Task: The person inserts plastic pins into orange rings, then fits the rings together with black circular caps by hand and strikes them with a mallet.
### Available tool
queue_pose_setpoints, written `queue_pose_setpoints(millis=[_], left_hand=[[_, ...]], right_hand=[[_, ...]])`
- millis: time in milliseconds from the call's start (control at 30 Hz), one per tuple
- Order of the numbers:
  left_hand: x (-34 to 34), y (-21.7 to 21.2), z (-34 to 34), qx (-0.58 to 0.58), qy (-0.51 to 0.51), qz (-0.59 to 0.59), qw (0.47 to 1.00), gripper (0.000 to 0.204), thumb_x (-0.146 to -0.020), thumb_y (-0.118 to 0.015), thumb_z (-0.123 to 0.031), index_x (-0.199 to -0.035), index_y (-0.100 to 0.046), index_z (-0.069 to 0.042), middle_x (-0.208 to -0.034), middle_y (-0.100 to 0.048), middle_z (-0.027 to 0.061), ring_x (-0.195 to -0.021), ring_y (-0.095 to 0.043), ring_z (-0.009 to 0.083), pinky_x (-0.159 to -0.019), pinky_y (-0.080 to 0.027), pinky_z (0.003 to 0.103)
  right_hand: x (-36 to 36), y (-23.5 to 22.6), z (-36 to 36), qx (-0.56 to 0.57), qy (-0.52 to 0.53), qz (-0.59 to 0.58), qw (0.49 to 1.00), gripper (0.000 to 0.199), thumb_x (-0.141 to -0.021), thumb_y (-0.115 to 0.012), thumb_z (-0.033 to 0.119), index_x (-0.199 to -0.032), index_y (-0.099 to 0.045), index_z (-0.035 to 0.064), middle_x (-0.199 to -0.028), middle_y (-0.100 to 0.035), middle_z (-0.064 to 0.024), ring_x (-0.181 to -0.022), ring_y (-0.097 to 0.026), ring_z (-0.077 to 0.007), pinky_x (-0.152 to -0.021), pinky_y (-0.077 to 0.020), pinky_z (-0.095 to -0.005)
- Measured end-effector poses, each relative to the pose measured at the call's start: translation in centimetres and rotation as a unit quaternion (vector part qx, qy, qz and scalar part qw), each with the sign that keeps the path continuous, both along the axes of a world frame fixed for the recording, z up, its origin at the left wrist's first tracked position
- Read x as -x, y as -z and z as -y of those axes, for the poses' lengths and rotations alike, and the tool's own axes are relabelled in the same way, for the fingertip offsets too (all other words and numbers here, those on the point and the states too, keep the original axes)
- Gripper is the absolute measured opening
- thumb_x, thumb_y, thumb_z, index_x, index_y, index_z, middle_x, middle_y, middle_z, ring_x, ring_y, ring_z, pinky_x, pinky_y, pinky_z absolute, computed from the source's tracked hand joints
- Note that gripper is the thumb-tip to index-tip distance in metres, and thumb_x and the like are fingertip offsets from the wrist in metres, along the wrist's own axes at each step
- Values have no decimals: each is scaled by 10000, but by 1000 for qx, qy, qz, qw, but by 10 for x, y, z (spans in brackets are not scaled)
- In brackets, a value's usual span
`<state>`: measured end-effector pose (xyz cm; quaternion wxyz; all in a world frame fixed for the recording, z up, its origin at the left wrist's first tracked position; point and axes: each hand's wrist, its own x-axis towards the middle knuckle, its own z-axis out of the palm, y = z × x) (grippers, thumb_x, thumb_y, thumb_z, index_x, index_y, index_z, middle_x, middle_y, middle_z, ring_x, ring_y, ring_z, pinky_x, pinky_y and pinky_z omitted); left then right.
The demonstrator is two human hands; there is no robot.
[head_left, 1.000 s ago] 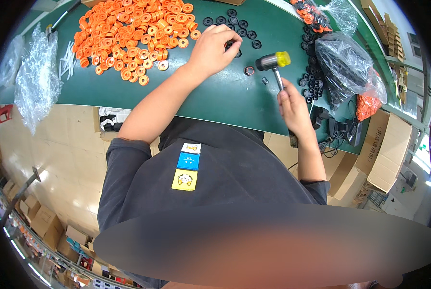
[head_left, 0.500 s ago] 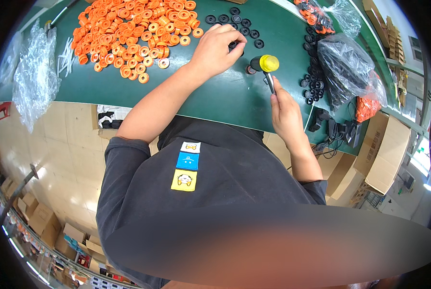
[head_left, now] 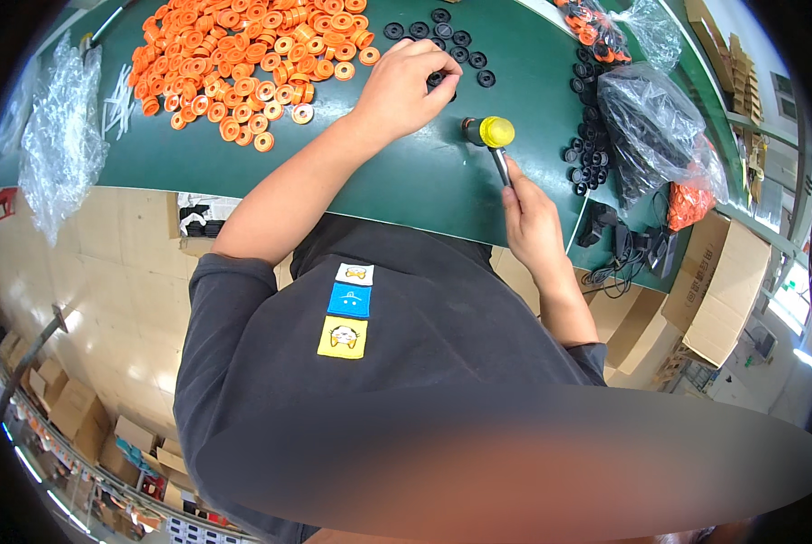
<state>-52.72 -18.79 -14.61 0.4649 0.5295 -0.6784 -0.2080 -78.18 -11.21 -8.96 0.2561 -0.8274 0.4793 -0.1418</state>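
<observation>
My left hand [head_left: 406,86] is closed over the far middle of the green table [head_left: 270,181], its thumb and forefinger pinching a black round part [head_left: 436,79] that they partly cover. Several loose black wheel-shaped parts [head_left: 461,38] lie just beyond those fingers. My right hand [head_left: 531,216] is wrapped round the handle of a mallet [head_left: 496,132] with a yellow face and a dark opposite end. The mallet head stands to the right of my left hand, apart from it.
A heap of orange wheels [head_left: 243,63] covers the far left. Black parts [head_left: 591,154] line the right, beside a clear plastic bag [head_left: 651,127], cables [head_left: 619,258] and a cardboard box [head_left: 723,290]. White sticks [head_left: 118,104] and plastic film [head_left: 61,136] lie at the left.
The mallet head has moved slightly left and nearer to me, and it has turned so its dark end shows more. My left hand stays over the black part, with only a small shift.
</observation>
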Motion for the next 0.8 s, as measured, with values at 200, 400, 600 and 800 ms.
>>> queue_pose_setpoints(millis=[200, 400, 600, 800], left_hand=[[3, -2, -5, 73, 84, 93, 989, 466, -788, -724, -172, -1226, -606, -63, -1021, -632, 90, -993, -574, 295, -895, -454, 420], [30, 12, -18, 90, 150, 186, 967, 778, -755, -773, -178, -1436, -425, -35, -1046, -618, 92, -1039, -557, 296, -938, -406, 449], [20, -2, -6, 94, 102, 150, 979, 563, -777, -726, -122, -1310, -555, -60, -948, -653, 36, -960, -595, 272, -895, -426, 438], [-23, -48, 57, 156, -4, 206, 966, 329, -809, -690, -125, -1132, -652, -74, -935, -679, 83, -919, -644, 304, -846, -488, 441]], right_hand=[[2, 4, 3, 13, 54, 19, 998, 404, -963, -537, 53, -1364, -524, 5, -1031, -650, -256, -935, -654, -414, -815, -524, -424], [16, 25, 16, -104, 164, 74, 978, 352, -971, -545, 87, -1313, -578, 7, -996, -684, -208, -869, -686, -296, -793, -526, -376], [22, 34, 47, 124, 181, -47, 975, 347, -910, -620, 103, -1247, -614, 21, -920, -622, -171, -818, -630, -356, -727, -511, -441], [7, 26, 69, 279, 149, -53, 947, 413, -797, -710, 73, -1201, -641, 21, -1063, -601, -166, -982, -571, -344, -873, -465, -449]])
